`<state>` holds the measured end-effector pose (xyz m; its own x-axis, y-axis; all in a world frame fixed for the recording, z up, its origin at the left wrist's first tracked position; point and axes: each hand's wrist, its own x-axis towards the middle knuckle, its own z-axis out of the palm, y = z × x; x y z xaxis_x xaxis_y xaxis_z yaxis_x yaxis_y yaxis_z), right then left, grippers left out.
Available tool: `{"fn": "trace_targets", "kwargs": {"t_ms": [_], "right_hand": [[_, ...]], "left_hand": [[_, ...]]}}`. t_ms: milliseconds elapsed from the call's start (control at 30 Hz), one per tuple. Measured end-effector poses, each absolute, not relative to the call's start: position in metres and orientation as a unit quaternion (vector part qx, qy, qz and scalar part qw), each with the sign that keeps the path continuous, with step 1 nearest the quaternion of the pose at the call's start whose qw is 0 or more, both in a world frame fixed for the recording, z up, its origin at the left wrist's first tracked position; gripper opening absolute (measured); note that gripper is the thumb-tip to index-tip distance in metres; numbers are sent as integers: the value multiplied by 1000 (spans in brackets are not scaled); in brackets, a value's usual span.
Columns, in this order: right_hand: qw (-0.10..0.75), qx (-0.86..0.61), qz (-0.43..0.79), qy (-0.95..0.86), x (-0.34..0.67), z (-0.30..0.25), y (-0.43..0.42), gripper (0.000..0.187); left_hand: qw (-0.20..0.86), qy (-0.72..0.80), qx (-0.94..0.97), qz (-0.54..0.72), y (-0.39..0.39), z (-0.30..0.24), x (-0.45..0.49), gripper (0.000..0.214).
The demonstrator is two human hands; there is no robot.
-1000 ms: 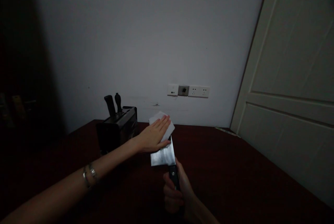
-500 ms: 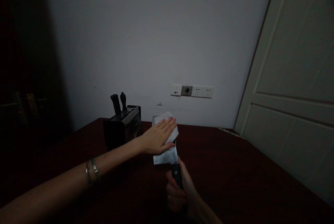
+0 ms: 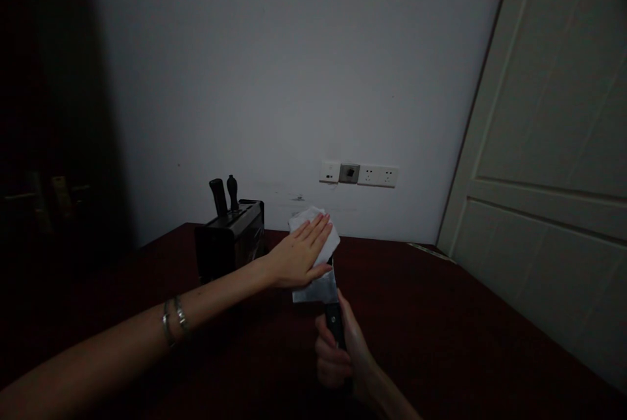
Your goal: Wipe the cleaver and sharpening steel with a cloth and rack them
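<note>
My right hand [image 3: 337, 355] is wrapped around the black handle of a kitchen cleaver [image 3: 316, 292], its broad metal blade pointing away from me. Over the upper part of the blade lies a white paper towel or cloth [image 3: 329, 243]; which of the two I cannot tell. My left hand [image 3: 298, 253] rests flat on this white sheet with its fingers stretched out and the thumb apart, near the blade's right edge. The hand and sheet hide much of the blade.
A dark knife block [image 3: 230, 234] with two black handles sticking up stands left of my left hand on the dark red table [image 3: 421, 315]. Behind is a pale wall with sockets [image 3: 377, 176]. A white panelled door [image 3: 543, 211] is on the right.
The cleaver, the white sheet and both hands have shifted slightly to the right. My left hand stays flat on the sheet, and the right keeps its grip on the handle.
</note>
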<state>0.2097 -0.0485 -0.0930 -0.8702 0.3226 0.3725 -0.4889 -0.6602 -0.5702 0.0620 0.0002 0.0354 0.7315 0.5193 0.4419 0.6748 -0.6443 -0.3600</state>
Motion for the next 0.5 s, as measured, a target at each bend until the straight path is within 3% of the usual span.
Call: {"fn": "trace_targets", "kwargs": {"t_ms": [500], "right_hand": [[232, 106, 899, -356, 212, -91, -48, 63]], "left_hand": [[293, -385, -861, -154, -1, 32, 48, 71]]}}
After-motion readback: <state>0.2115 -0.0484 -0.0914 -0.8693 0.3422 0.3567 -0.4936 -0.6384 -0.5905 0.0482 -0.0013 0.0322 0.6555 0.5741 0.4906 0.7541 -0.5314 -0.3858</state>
